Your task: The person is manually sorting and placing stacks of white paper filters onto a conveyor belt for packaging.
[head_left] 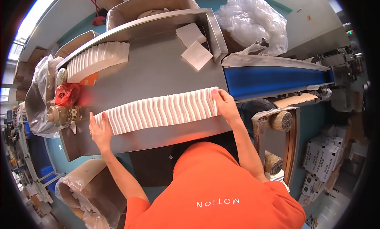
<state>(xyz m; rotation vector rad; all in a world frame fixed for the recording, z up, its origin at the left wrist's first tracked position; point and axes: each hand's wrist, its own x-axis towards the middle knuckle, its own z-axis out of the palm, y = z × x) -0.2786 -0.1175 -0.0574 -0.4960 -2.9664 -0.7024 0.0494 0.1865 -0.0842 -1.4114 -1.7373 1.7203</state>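
A long row of white folded paper napkins (162, 111), packed on edge, runs across the near part of the metal table (150, 76). My left hand (101, 132) grips its left end, fingers and thumb on either side of it. At the right end, my right hand (226, 106) presses against the last napkins with the thumb on top. The row bows slightly between my hands. A second, shorter row of napkins (97, 62) lies at the table's far left. Two loose square napkins, one nearer (197, 55) and one farther (190, 34), lie flat at the far right corner.
A blue conveyor belt (273, 81) adjoins the table's right side. A raised metal rim (138, 25) borders the far edge. A bottle (64, 114) and a red plastic bag (66, 94) sit at the left end. Below left stands a plastic-lined carton (93, 185).
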